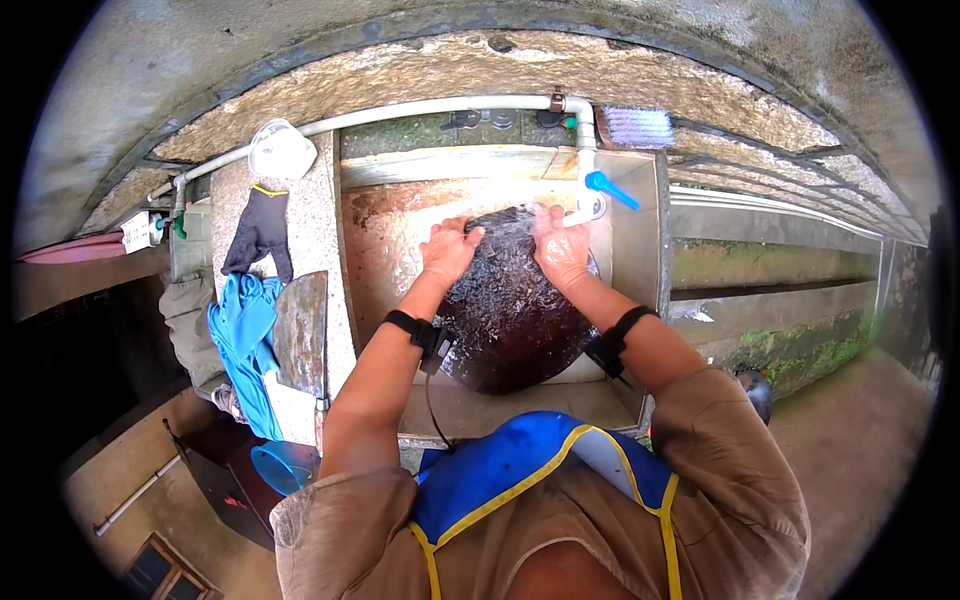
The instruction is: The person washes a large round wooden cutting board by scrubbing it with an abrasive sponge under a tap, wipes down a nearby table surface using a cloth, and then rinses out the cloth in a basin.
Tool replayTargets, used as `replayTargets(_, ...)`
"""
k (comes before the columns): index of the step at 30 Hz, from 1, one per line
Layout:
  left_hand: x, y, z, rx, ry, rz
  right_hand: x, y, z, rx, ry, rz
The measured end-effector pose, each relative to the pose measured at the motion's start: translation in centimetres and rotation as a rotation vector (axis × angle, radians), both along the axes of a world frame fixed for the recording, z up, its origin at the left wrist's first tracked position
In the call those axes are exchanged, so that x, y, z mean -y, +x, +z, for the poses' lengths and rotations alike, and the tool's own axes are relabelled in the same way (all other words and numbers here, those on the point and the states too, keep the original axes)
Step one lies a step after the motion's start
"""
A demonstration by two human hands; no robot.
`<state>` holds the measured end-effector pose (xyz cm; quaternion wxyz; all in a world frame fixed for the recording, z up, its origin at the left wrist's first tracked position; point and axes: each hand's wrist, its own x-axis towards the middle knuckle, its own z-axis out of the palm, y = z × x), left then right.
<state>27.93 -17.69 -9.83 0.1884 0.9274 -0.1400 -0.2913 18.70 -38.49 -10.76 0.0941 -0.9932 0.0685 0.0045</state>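
A dark, wet, round wok lies tilted in a tiled sink. With my left hand I grip its far left edge, thumb towards the wok's surface. My right hand, wet and glossy, holds the far right edge beside the spout; its fingertips are blurred by splashing water. Water runs and sprays across the wok from a white plastic tap with a blue lever handle. Whether the inside or the underside of the wok faces up is hard to tell.
On the speckled counter at left lie a broad-bladed cleaver, a blue cloth, a dark glove and a clear plastic tub. A bristle brush rests behind the tap. A blue bucket stands lower left.
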Motion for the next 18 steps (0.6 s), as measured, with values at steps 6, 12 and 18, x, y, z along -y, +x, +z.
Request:
replayTargets(6,3.3,0.6,2.1,-0.144,-0.032,-0.033,10.3,-3.7,-6.3,-0.166,0.901,-0.719)
replayTargets(12,-0.1,-2.4,2.4,-0.149,-0.046,0.125,6.0,0.2,-1.0,-0.55,1.315,-0.748)
replayTargets(18,-2.0,-2.4,1.2,-0.011,-0.156,0.165,5.0,-2.0,-5.0,-0.301,1.588,-0.877)
